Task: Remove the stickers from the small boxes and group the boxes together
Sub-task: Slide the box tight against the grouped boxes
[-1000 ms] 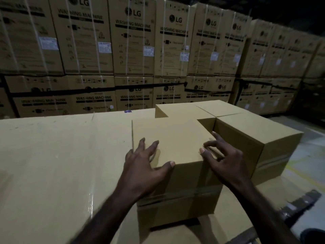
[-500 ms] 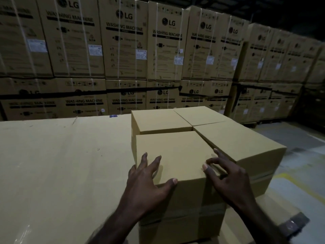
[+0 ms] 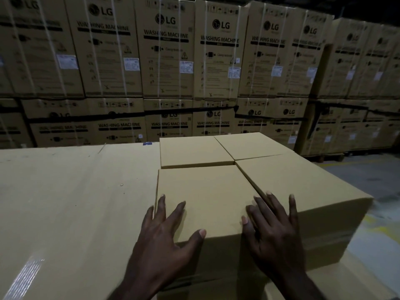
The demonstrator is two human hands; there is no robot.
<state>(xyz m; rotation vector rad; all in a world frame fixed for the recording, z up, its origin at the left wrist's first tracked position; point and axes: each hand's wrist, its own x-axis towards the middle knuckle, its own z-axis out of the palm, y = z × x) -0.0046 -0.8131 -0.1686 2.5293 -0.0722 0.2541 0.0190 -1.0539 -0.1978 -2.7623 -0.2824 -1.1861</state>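
Observation:
Several plain brown small boxes stand packed in a square block. The near left box lies under both my hands. My left hand rests flat on its near left corner, fingers spread, thumb over the front edge. My right hand lies flat across the seam between this box and the near right box. Behind them sit the far left box and the far right box, touching. No sticker shows on any visible face.
The boxes stand on a large flat cardboard surface that stretches to the left, with a strip of shiny tape near the front. A wall of stacked washing machine cartons fills the background. Grey floor lies to the right.
The near left box has slid forward and right until it closes up against the others, making a tight block. Both hands have flattened on top of it.

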